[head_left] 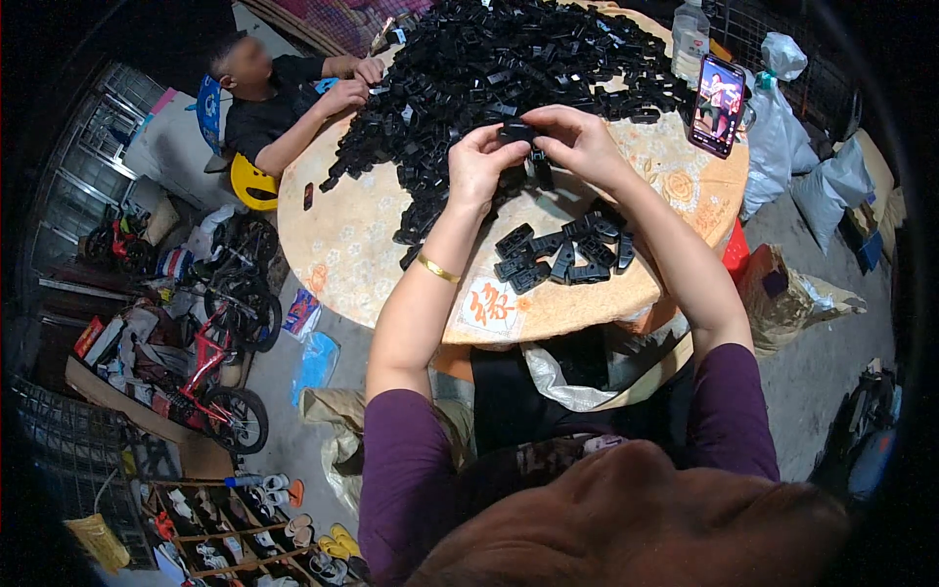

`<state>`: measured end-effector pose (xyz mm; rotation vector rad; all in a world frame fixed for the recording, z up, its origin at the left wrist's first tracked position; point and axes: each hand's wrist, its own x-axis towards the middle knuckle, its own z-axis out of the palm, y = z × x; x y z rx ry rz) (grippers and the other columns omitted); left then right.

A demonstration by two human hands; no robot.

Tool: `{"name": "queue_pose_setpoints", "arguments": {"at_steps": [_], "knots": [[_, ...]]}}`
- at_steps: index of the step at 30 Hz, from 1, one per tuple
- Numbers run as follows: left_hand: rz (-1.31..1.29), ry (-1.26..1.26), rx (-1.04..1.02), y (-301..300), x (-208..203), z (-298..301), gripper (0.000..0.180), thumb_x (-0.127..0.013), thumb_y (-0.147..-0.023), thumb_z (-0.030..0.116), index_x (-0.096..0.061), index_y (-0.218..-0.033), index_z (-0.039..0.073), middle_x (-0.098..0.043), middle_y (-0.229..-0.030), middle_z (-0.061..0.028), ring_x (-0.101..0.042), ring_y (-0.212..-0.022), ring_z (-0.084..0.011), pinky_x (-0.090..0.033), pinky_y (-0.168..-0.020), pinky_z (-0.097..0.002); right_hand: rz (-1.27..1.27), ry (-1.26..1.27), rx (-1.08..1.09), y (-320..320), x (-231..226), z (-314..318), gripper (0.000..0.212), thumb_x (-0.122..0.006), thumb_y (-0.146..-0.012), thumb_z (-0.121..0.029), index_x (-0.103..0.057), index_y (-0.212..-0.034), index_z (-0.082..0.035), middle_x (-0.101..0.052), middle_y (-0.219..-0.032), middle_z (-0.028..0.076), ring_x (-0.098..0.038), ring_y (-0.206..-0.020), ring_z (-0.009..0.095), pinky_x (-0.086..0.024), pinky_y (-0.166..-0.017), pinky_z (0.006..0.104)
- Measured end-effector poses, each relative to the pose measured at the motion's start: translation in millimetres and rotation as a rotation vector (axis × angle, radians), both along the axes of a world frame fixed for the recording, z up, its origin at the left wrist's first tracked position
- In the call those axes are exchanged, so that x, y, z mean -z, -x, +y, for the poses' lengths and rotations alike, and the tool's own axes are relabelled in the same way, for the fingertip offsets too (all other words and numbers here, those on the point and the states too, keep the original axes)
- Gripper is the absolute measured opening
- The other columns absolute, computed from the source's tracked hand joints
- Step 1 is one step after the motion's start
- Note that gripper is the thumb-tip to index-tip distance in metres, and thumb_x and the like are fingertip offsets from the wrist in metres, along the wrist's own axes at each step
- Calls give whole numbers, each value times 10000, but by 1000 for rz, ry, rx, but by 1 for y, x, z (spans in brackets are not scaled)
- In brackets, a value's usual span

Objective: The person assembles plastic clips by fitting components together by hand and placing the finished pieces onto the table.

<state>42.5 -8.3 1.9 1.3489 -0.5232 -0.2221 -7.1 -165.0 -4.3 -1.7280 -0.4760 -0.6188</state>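
Observation:
Above the near side of a round table with a patterned cloth (pixel 337 249), both my hands hold one small black plastic part (pixel 515 129) between them. My left hand (pixel 479 161) pinches it from the left, and my right hand (pixel 579 145) grips its right side with thumb and fingers. What kind of part it is, I cannot make out. A large heap of similar black plastic pieces (pixel 469 73) spreads beyond my hands. Closer to me, below my right hand, lies a smaller group of black pieces (pixel 572 252).
A phone (pixel 717 106) stands at the table's right edge beside a clear plastic bottle (pixel 690 41). Across at the left, another person (pixel 284 98) has both hands by the heap. White sacks (pixel 773 137) stand right; a red bicycle (pixel 207 362) and shoe rack (pixel 230 528) are left.

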Motion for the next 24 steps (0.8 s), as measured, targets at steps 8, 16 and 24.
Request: {"name": "queue_pose_setpoints", "arguments": {"at_steps": [8, 16, 24], "knots": [[94, 191, 13, 4, 10, -7, 388, -647, -721, -23, -507, -1082, -44, -601, -943, -91, -587, -808, -131, -490, -712, -227, -285, 351, 257, 7, -5, 13, 388, -628, -700, -32, -551, -1079, -54, -607, -988, 111, -597, -905, 249, -480, -772, 314], [-42, 141, 124, 14, -13, -2, 430, -598, -745, -45, -445, -1147, -61, -594, -980, -108, -579, -866, -148, -474, -780, -244, 234, -294, -215, -5, 1, -8, 539, -706, -684, -116, -493, -1172, -27, -565, -1080, 95, -520, -1015, 160, -419, -875, 297], [-735, -726, 426, 44, -21, 0, 584, -683, -701, 210, -428, -1204, 58, -592, -945, -195, -599, -812, -292, -469, -727, -336, 368, 526, 527, -6, -4, -76, 318, -638, -732, -307, -645, -920, -51, -639, -869, 136, -616, -811, 251, -474, -721, 328]]}}
